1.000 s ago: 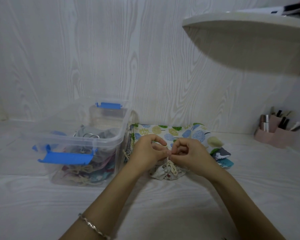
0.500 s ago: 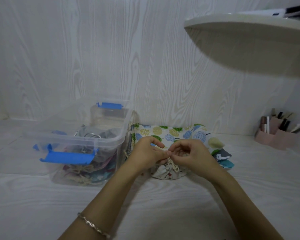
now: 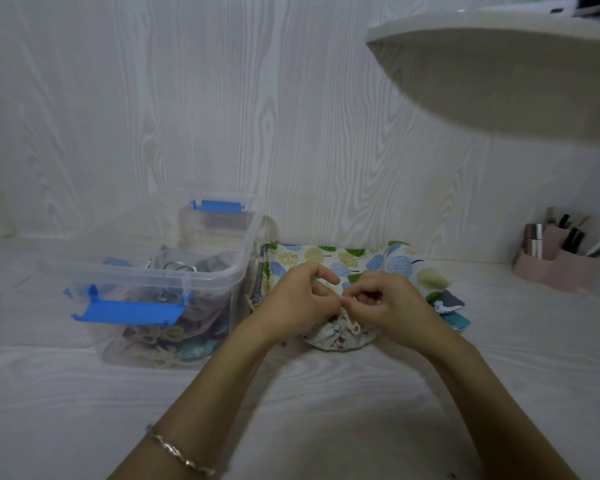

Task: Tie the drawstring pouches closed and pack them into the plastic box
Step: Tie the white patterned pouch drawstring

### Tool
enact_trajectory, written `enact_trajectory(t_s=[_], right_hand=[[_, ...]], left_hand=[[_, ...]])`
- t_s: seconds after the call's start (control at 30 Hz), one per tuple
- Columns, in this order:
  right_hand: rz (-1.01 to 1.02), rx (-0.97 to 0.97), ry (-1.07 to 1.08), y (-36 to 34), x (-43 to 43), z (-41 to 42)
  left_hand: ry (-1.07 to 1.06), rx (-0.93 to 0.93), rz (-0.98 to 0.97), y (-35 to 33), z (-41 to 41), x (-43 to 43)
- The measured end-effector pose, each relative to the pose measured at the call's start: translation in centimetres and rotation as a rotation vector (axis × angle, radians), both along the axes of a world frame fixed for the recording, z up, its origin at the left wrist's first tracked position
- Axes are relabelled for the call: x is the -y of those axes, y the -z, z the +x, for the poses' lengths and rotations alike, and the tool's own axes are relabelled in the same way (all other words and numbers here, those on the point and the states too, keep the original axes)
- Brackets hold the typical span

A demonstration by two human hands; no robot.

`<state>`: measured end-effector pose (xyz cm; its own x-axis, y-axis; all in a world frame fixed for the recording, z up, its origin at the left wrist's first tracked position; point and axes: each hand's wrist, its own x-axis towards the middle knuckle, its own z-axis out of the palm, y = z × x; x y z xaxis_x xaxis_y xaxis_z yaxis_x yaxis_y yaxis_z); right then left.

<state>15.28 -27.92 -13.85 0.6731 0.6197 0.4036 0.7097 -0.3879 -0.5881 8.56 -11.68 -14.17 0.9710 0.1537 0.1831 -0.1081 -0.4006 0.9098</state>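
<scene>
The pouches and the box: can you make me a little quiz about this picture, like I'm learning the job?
1. True or false: the plastic box has its lid on.
2. Which side of the small pouch being tied is the plastic box on? A) the person's left B) the person's right C) behind it
3. Fill in: the left hand and right hand pinch the pouch's ____.

Key:
1. False. The box is open, with pouches already inside.
2. A.
3. Drawstring. Both hands meet just above the gathered neck, and the pouch rests on the table in front of the tree-print pouch.
</scene>
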Motion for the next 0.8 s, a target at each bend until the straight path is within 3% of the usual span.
enact_trajectory(t_s=[0.17,0.27,0.5,0.6,0.73,0.8], right_hand=[[-0.001,-0.227,-0.004,0.5,-0.5,0.1],[0.101,-0.450,-0.030,0.8,-0.4,0.6],[0.440,-0.986,-0.271,0.5,-0.4,0.5],[0.409,-0.930,-0.213,0.2,-0.3,0.6],[0.197,-0.584,-0.036,0.2,-0.2,0.6],[0.179,-0.514,-0.017,0.0,-0.3,0.4]], left_hand=[[-0.038,0.116,0.275,0.6,0.3,0.3],[-0.057,0.218,0.366,0.7,0.4,0.3],[-0.049,0.308,0.305,0.7,0.8,0.5],[-0.027,0.270,0.168,0.7,1.0,0.2],[-0.004,0.141,0.043,0.8,1.1,0.1],[0.002,0.048,-0.080,0.6,0.9,0.3]])
